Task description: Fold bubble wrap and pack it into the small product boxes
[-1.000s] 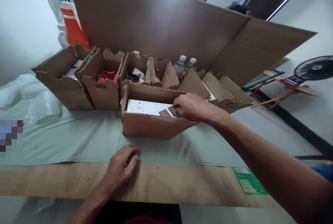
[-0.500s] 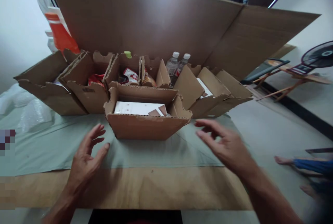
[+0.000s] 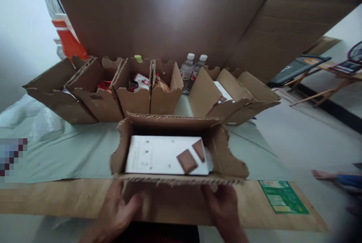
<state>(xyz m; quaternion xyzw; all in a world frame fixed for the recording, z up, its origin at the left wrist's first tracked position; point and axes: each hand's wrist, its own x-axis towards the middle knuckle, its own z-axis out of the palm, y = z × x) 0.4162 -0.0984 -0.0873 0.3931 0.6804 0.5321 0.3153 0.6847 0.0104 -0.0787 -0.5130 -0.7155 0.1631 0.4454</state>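
An open cardboard box (image 3: 169,201) is close in front of me, its opening turned up toward me. Inside lies a white carton (image 3: 158,154) printed with brown squares. My left hand (image 3: 120,205) grips the box's near left side, thumb on the front wall and the other fingers partly out of sight. At the near right, my right hand (image 3: 222,201) is closed on the same box, with its fingertips hidden beneath the rim.
Several open cardboard boxes (image 3: 97,103) stand in a row behind, holding packets. Two clear bottles (image 3: 186,71) stand between them. A tall cardboard panel (image 3: 169,20) rises at the back. Bubble wrap (image 3: 45,122) lies left; a green printed sheet (image 3: 283,196) lies right. Another person's foot (image 3: 322,175) shows at right.
Both hands have gone from apart and open to holding the box. The box has come toward me, away from the row, and more of the white carton shows.
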